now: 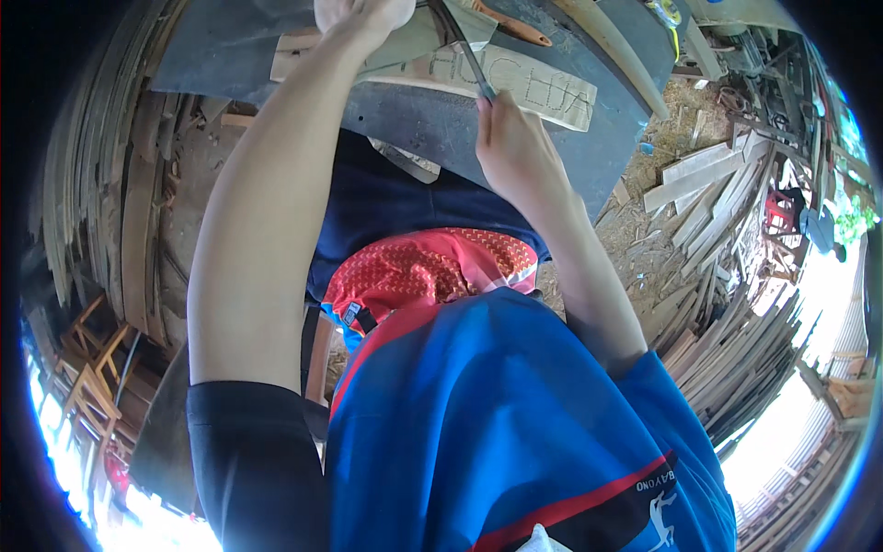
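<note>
On the left, the left hand (pixel 366 13) is above the far part of the dark bench (pixel 405 115); the picture border cuts its fingers, so I cannot tell if it grasps something. Under it begins a pale wooden board (pixel 543 87) with dotted marks. Its long axis goes from left to right, roughly along the near edge of the bench, and its right end comes a little closer to the person. A greyish flat piece (pixel 428 41) covers part of its middle. Across the board lies a thin dark tool (pixel 462 43), pointing away from the person and leaning to the left; its far end is not fully visible. The right hand (pixel 517 147) is closed around its near end. Further right are an orange-brown handle (pixel 515 25), then a curved wooden strip (pixel 616 51) slanting toward the bench's right edge, and, near that edge, a yellow tape measure (pixel 666 17).
</note>
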{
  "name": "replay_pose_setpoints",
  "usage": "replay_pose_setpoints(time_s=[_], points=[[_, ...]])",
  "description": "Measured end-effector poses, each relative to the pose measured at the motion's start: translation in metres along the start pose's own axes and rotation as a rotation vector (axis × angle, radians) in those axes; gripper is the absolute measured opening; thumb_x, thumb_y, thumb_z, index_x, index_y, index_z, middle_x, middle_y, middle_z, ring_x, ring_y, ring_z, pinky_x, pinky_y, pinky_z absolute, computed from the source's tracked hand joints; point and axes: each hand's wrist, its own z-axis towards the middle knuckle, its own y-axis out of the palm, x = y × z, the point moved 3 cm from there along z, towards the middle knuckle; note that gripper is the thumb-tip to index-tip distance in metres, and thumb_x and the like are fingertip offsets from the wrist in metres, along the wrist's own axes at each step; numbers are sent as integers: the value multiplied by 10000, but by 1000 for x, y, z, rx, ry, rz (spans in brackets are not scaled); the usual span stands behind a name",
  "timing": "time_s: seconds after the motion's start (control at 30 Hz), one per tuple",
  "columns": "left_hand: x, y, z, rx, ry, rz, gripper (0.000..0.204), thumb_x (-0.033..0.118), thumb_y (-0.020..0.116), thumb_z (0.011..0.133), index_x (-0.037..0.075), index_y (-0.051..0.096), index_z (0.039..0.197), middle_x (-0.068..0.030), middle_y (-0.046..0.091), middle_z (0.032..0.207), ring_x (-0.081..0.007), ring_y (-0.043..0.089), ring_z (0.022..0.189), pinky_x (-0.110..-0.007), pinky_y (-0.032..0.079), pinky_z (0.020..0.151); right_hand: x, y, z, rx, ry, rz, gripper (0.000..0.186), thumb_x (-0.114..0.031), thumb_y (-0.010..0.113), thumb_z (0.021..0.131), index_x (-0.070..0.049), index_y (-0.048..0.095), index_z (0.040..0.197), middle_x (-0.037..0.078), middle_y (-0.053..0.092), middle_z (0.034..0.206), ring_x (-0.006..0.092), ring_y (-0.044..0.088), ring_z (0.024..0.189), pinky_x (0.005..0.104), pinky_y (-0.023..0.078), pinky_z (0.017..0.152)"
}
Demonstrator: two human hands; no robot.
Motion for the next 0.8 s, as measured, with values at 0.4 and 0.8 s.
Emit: replay_pose_setpoints(time_s=[0.4, 0.8], points=[[15, -14, 5, -185, 36, -13, 541, 360, 348, 1039, -30, 697, 1175, -245, 691, 1219, -378, 631, 1191, -496, 414, 1120, -1, 12, -16, -25, -7, -65, 185, -72, 528, 920, 92, 571, 992, 269, 667, 770, 469, 699, 737, 528, 594, 686], [-12, 28, 22, 4, 322, 111, 555, 391, 360, 1035, -24, 718, 1124, -255, 693, 1203, -399, 640, 1170, -497, 495, 1017, 6, 56, 20, 70, -303, 17, 302, -226, 470, 1054, 58, 560, 999, 316, 668, 814, 509, 692, 806, 566, 582, 710]])
